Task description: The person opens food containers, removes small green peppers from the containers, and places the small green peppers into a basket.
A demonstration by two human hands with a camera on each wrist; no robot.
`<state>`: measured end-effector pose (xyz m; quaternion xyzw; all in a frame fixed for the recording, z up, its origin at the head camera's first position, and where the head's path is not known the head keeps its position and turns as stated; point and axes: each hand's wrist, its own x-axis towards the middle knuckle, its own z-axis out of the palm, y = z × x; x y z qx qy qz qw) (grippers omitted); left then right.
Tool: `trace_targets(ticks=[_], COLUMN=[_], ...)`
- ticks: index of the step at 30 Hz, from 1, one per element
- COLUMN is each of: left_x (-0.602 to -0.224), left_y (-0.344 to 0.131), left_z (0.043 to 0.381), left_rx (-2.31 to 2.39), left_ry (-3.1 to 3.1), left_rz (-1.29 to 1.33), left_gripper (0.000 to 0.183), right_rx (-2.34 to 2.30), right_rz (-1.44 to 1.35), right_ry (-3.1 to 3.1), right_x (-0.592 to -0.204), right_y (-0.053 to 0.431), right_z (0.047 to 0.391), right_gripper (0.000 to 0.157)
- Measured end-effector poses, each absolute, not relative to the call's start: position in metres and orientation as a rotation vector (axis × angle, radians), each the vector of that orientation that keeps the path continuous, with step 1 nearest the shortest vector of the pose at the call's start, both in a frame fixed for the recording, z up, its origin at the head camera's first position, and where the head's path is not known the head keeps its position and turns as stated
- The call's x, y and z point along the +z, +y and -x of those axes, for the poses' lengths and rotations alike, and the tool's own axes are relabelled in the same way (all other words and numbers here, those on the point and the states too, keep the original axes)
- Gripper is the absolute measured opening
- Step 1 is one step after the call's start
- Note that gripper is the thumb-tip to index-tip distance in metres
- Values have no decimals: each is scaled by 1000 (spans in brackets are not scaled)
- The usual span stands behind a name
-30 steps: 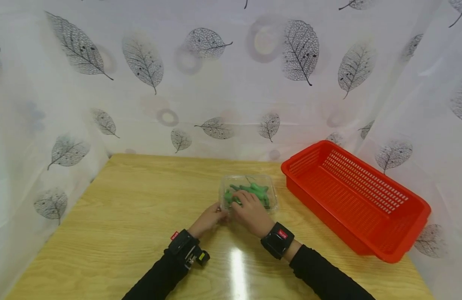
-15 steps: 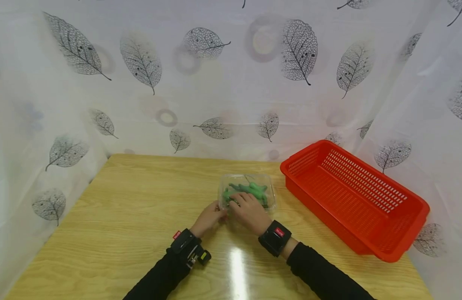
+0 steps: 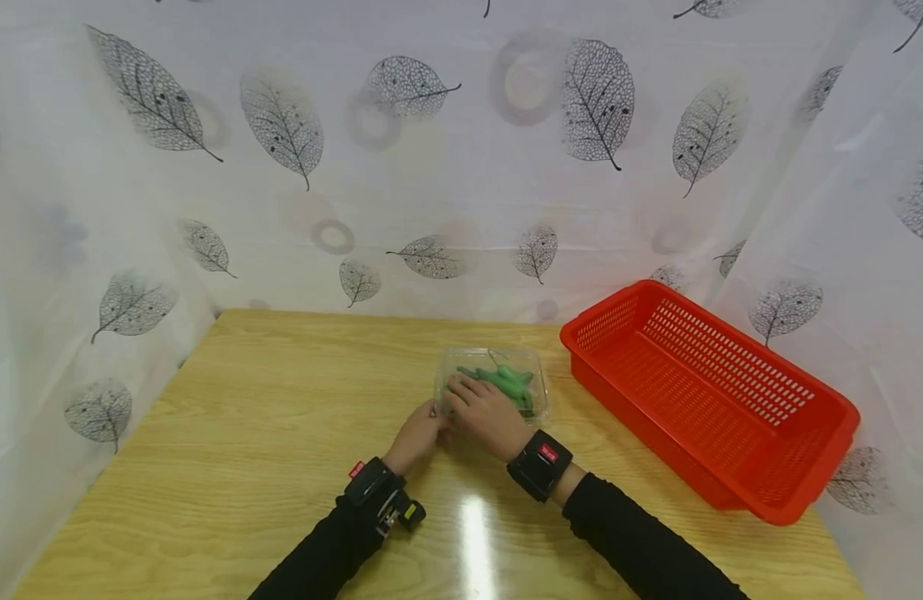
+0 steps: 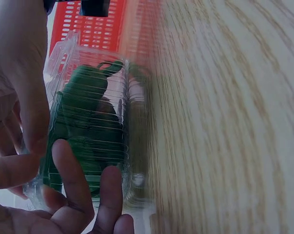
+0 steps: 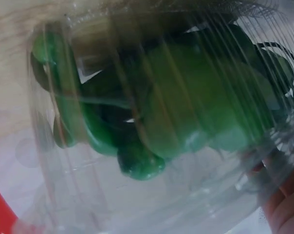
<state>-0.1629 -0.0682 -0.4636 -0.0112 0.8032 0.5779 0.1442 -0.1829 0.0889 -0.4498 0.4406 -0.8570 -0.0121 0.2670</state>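
A clear plastic box holding green peppers stands on the table. Ridged plastic sides show in both wrist views, with the peppers pressed close behind them. At the box's near left corner, my left hand pinches the edge; in the left wrist view its fingers lie along the near side. My right hand reaches over the top to that same corner, fingers bent over the edge and thumb in front. Its fingertips are partly hidden, and whether the lid is fastened cannot be made out.
A red perforated basket stands on the table to the right of the box, angled. Behind the wooden table and along its sides hangs a pale curtain with leaf prints.
My right hand has slid left across the top of the box to its near left corner, closer to the left hand. The left hand and the box have barely moved.
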Motion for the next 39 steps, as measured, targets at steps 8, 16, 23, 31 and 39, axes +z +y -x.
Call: trace_targets(ticks=[8,16,23,31,39], left_x=[-466,-465,-464,-463,-465], left_y=[-69,-70,-72,-71,-71], left_z=[163,164,163,162,163], left_rx=[1656,1609,1604,1598,1584], left_ry=[2310,2335,2327,2332,2340], left_rz=[21,41,32,21,36], left_gripper=[41,36,40,45,46], right_rx=[-130,-193,-218,-246,-237], right_rz=[-1254,-1263,-1273,-1292,-1299], right_ry=[-2316,-2224,-2205,-2213,-2230], right_x=[-448,-449,-450,-452,-450], right_y=[87,85,83,85,86], right_z=[187,190,192,192,191], right_gripper=[47,46,44,46,46])
